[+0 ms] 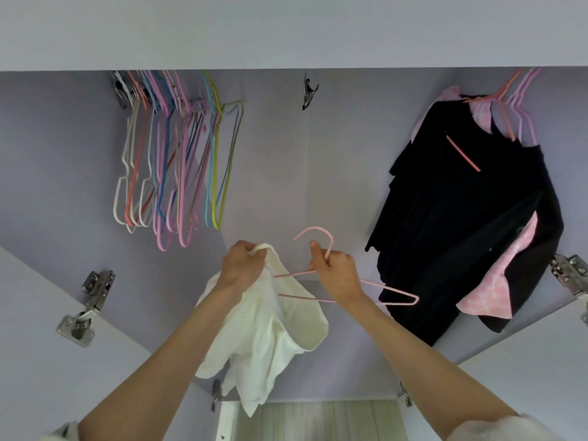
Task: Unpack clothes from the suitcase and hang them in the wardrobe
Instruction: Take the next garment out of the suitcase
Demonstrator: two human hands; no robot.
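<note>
My left hand [243, 261] grips a bunched edge of a white garment [276, 338] that hangs down in front of the open wardrobe. My right hand [334, 265] holds a pink wire hanger [397, 292] by its neck, hook pointing up. The hanger's left end lies against the white cloth beside my left hand; whether it is inside the garment I cannot tell. The suitcase is out of view.
Several empty coloured hangers [178, 167] hang bunched at the upper left. A black garment [461, 218] and a pink-white one [490, 291] hang at the right. A metal clip [308, 90] dangles at top centre. Open doors with hinges [86, 307] flank both sides.
</note>
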